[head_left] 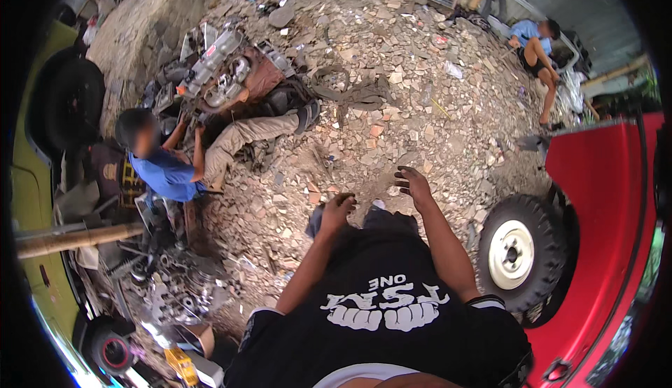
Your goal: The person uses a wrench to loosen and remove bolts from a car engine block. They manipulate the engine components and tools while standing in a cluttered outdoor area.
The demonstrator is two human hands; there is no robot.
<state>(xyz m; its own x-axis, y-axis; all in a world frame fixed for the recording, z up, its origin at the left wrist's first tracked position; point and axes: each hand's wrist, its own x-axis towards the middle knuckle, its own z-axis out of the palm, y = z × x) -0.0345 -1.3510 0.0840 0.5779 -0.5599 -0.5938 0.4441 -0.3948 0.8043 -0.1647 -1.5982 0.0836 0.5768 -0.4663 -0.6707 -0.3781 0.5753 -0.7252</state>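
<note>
Both of my hands hang in front of my black shirt (381, 265), over the stony ground. My left hand (339, 211) is near my left leg with its fingers loosely bent, and no object shows in it. Slightly higher and to the right, my right hand (416, 185) has its fingers apart and holds nothing. Neither hand touches a thing that I can see. Below them, the ground (381, 146) is covered with broken stone and tile pieces.
At left a person in a blue shirt (166, 176) sits by an engine (234, 73). Loose metal parts (189, 283) lie below a bamboo pole (80, 240). A red vehicle (595, 171) with a wheel (511, 255) stands right. Another person (533, 45) sits far right. A green vehicle (42, 248) is left.
</note>
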